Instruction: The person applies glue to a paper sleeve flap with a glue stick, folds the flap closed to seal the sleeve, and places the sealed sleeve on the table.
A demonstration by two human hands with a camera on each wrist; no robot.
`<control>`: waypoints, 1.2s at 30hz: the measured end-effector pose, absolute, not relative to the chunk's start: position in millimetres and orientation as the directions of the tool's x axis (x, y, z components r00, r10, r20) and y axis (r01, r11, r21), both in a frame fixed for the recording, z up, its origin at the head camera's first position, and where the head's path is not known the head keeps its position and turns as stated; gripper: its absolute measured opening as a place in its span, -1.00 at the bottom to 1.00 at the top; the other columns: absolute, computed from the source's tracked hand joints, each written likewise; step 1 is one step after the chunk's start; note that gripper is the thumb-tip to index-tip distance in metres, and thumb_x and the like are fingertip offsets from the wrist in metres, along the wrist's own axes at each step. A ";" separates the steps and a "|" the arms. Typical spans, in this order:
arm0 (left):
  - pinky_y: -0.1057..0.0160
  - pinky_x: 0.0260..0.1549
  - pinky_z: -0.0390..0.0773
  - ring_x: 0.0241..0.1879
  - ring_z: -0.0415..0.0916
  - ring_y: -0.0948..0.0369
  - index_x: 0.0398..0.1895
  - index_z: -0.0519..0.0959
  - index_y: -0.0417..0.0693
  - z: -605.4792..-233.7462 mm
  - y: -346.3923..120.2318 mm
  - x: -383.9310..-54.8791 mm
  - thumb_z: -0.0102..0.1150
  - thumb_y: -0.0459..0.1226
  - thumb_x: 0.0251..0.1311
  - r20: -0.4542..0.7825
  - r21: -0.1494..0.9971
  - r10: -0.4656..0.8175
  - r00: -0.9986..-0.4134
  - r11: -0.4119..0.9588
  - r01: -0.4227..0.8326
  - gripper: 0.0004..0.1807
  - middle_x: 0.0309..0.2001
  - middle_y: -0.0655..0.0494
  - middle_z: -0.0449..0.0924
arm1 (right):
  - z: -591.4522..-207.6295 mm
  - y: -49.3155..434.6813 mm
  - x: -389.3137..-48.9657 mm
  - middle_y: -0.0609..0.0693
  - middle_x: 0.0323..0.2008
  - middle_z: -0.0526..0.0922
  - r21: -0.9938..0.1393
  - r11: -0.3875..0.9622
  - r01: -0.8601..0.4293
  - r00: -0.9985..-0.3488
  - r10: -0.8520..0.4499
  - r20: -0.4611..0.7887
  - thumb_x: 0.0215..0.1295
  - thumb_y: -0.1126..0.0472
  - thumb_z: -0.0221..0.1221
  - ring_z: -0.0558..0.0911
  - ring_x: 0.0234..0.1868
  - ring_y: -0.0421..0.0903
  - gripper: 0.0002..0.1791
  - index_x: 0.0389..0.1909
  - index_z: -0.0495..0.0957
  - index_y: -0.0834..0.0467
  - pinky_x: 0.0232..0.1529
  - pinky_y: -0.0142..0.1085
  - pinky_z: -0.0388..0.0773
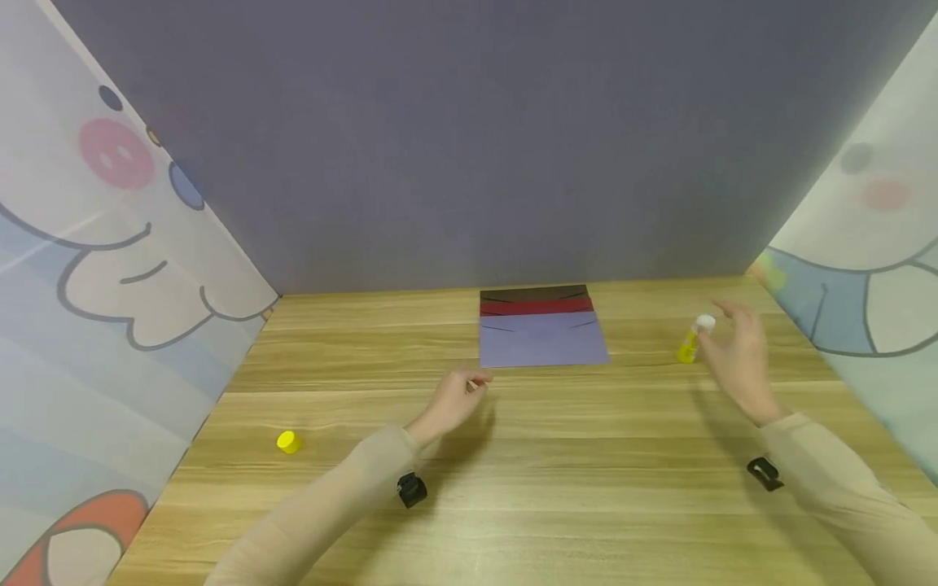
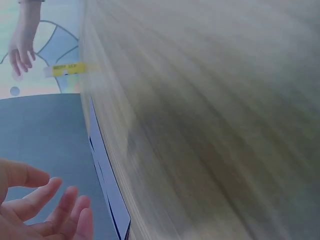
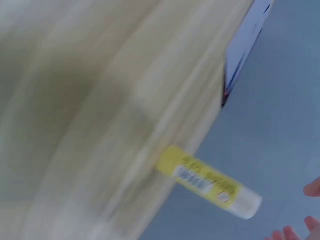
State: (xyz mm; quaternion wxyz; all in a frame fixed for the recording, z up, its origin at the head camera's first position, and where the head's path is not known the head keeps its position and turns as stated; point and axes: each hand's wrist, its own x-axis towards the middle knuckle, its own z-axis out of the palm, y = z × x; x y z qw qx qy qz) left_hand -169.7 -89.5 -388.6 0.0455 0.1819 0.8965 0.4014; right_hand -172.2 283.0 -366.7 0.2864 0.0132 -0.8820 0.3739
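Note:
A yellow glue stick [image 1: 689, 346] with a white top stands upright on the table at the right. My right hand [image 1: 742, 362] is beside it, thumb and fingers spread and holding nothing; the right wrist view shows a gap between the fingertips [image 3: 312, 187] and the glue stick [image 3: 205, 182]. My left hand [image 1: 454, 400] hovers just in front of the envelopes, fingers loosely bent with nothing in them. Topmost of the overlapping envelopes is a purple one [image 1: 542, 342], with a red envelope [image 1: 535, 307] and a black envelope [image 1: 531, 293] showing behind it.
A yellow cap [image 1: 289, 442] lies on the wooden table [image 1: 572, 488] at the left. Behind the table rises a grey panel [image 1: 484, 146], and cartoon-printed cloths [image 1: 110, 268] hang at both sides.

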 end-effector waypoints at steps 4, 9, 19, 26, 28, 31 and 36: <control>0.32 -0.37 0.50 -0.31 0.47 0.12 -0.18 0.56 -0.32 -390.7 -94.4 -165.2 -0.02 -0.45 0.11 0.087 0.728 0.368 -0.926 0.610 0.311 -0.76 -0.21 -0.10 0.56 | -373.5 295.5 -173.6 0.49 0.00 0.21 -0.690 0.703 -0.170 -0.880 0.207 0.428 0.10 0.46 0.05 0.24 -0.03 0.37 -0.44 0.14 0.15 0.49 -0.06 0.22 0.20; 0.31 -0.35 0.50 -0.29 0.47 0.12 -0.20 0.57 -0.30 -393.0 -98.6 -161.1 0.01 -0.43 0.12 0.095 0.716 0.362 -0.927 0.623 0.316 -0.79 -0.18 -0.07 0.56 | -381.1 307.8 -177.0 0.55 0.04 0.16 -0.759 0.645 -0.086 -0.939 0.202 0.278 0.23 0.29 -0.01 0.22 0.01 0.46 -0.38 0.20 0.01 0.51 -0.05 0.24 0.22; 0.32 -0.39 0.49 -0.34 0.47 0.13 -0.24 0.58 -0.29 -394.1 -104.5 -154.9 0.03 -0.43 0.11 0.100 0.700 0.348 -0.932 0.641 0.315 -0.81 -0.26 -0.07 0.56 | -396.1 319.4 -186.3 0.51 0.10 0.17 -0.823 0.568 -0.013 -0.989 0.112 0.093 0.27 0.17 -0.03 0.21 0.08 0.40 -0.37 0.17 0.04 0.54 0.00 0.21 0.22; 0.32 -0.39 0.49 -0.35 0.47 0.12 -0.25 0.57 -0.29 -395.3 -107.1 -152.8 0.03 -0.44 0.10 0.102 0.694 0.346 -0.933 0.647 0.316 -0.82 -0.27 -0.07 0.55 | -400.9 319.2 -189.3 0.46 0.04 0.31 -0.806 0.592 0.018 -0.990 0.123 0.068 0.28 0.11 -0.04 0.30 0.04 0.30 -0.43 0.10 0.19 0.51 -0.12 -0.30 0.45; 0.31 -0.38 0.50 -0.35 0.47 0.13 -0.24 0.57 -0.29 -395.3 -107.7 -152.0 0.02 -0.44 0.10 0.101 0.694 0.347 -0.932 0.647 0.316 -0.82 -0.27 -0.07 0.56 | -401.8 318.2 -189.7 0.44 0.00 0.36 -0.791 0.611 0.018 -0.987 0.137 0.084 0.28 0.13 -0.03 0.33 -0.01 0.25 -0.48 0.06 0.25 0.51 -0.20 -0.40 0.41; 0.31 -0.38 0.50 -0.35 0.47 0.13 -0.24 0.57 -0.29 -395.9 -108.3 -151.1 0.02 -0.44 0.10 0.093 0.697 0.348 -0.933 0.646 0.311 -0.81 -0.27 -0.08 0.57 | -403.3 316.9 -190.2 0.44 -0.04 0.38 -0.783 0.622 0.018 -0.983 0.154 0.099 0.28 0.16 -0.03 0.34 -0.05 0.20 -0.51 0.02 0.28 0.52 -0.19 -0.26 0.40; 0.33 -0.39 0.49 -0.36 0.46 0.14 -0.24 0.57 -0.30 -398.4 -108.8 -150.2 0.02 -0.44 0.10 0.080 0.698 0.346 -0.935 0.650 0.300 -0.82 -0.27 -0.07 0.55 | -405.3 315.5 -191.0 0.46 -0.06 0.40 -0.785 0.619 0.033 -0.977 0.185 0.105 0.27 0.16 -0.02 0.36 -0.05 0.22 -0.51 0.01 0.30 0.53 -0.16 -0.07 0.39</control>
